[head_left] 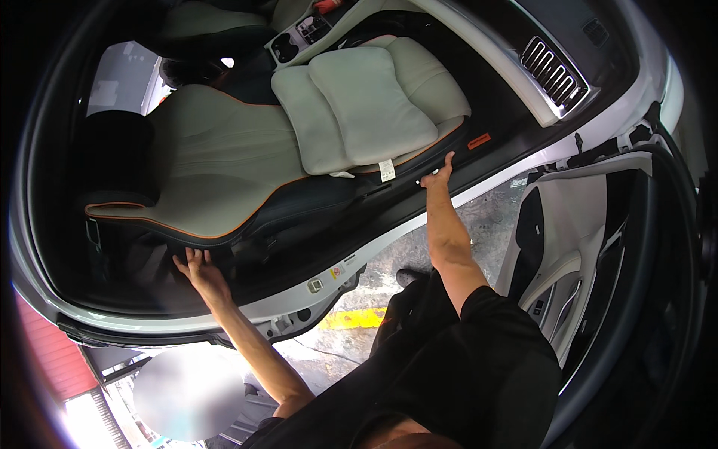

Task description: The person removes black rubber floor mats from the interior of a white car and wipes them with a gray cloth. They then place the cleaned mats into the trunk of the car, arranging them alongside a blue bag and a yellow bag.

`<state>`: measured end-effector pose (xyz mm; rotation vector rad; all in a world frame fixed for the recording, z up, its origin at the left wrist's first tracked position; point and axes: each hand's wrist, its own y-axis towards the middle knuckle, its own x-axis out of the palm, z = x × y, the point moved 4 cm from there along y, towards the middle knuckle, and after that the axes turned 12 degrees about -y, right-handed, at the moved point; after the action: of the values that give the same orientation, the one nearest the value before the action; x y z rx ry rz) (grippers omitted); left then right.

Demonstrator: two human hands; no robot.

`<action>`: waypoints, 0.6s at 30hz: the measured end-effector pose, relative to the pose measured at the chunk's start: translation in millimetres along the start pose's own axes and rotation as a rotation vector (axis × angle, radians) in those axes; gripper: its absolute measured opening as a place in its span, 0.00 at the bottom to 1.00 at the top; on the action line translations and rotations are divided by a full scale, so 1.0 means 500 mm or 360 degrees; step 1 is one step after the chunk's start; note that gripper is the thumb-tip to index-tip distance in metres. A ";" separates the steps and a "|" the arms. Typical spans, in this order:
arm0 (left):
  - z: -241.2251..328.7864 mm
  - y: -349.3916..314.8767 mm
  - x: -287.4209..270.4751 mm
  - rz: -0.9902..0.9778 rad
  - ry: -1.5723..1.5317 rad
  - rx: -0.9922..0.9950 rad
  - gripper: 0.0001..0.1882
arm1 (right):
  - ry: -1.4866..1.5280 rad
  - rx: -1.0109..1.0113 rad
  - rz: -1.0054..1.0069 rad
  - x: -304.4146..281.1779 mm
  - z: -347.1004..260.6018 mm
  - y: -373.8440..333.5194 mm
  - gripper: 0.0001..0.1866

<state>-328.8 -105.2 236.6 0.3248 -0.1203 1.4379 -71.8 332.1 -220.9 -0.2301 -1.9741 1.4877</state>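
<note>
A light grey car seat (232, 138) with orange piping and black sides lies reclined in front of me. Two grey cushions (374, 105) overlap on its seat base, with white tags hanging from their near edge. My left hand (202, 277) is beside the near edge of the backrest, its fingers spread and no object visible in it. Next to the seat base, by the dark door sill, my right hand (440, 178) reaches in with thumb and a finger apart. What its other fingers touch is hard to make out.
An open car door (557, 254) stands to the right. The white body sill (404, 228) runs between me and the seat. Beyond the seat is a centre console (303, 37); a dashboard vent (553, 71) is at the far right. Yellow paint (355, 319) marks the floor.
</note>
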 end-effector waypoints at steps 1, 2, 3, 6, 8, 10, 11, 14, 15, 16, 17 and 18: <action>-0.002 -0.001 0.002 -0.0014 0.0007 -0.0004 0.55 | 0.0011 0.0005 0.0008 -0.005 -0.002 0.008 0.53; -0.005 0.001 0.005 -0.0028 0.0013 -0.0009 0.55 | 0.0014 -0.0023 -0.0005 -0.014 -0.007 0.013 0.52; -0.003 0.000 0.002 -0.0030 0.0027 -0.0003 0.55 | 0.0005 -0.0039 -0.0024 -0.010 -0.005 0.009 0.52; -0.004 -0.001 -0.004 -0.0052 0.0031 -0.0035 0.55 | -0.0037 -0.0098 -0.0132 -0.007 0.003 -0.002 0.52; -0.005 0.000 -0.016 -0.0026 -0.0016 -0.0018 0.55 | -0.0070 -0.0077 -0.0044 -0.016 0.011 -0.001 0.51; -0.006 -0.001 -0.023 -0.0023 -0.0030 -0.0020 0.55 | -0.0113 0.0009 0.0230 -0.043 0.018 0.003 0.50; -0.007 0.002 -0.030 -0.0042 -0.0047 -0.0020 0.56 | -0.0043 -0.0042 0.0000 -0.055 0.027 0.000 0.53; -0.006 0.012 -0.023 -0.0083 0.0094 0.0012 0.57 | 0.0273 0.0221 0.0010 -0.135 0.050 0.008 0.59; -0.006 0.001 -0.010 -0.0048 0.0300 0.0043 0.57 | 0.0074 0.0000 -0.0105 -0.157 0.077 -0.016 0.62; -0.008 -0.014 0.023 -0.0056 0.0473 0.0062 0.57 | -0.0024 -0.0065 -0.0238 -0.202 0.067 -0.013 0.57; -0.011 -0.032 0.048 -0.0068 0.0556 0.0058 0.57 | -0.0148 -0.0094 -0.0341 -0.257 0.068 -0.015 0.52; -0.012 -0.066 0.064 -0.0073 0.0651 0.0060 0.56 | -0.0278 -0.0110 -0.0443 -0.320 0.079 -0.027 0.48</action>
<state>-292.6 -76.1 235.1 0.0591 0.2450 1.4344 32.1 216.1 -276.2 0.1467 -2.0974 1.2981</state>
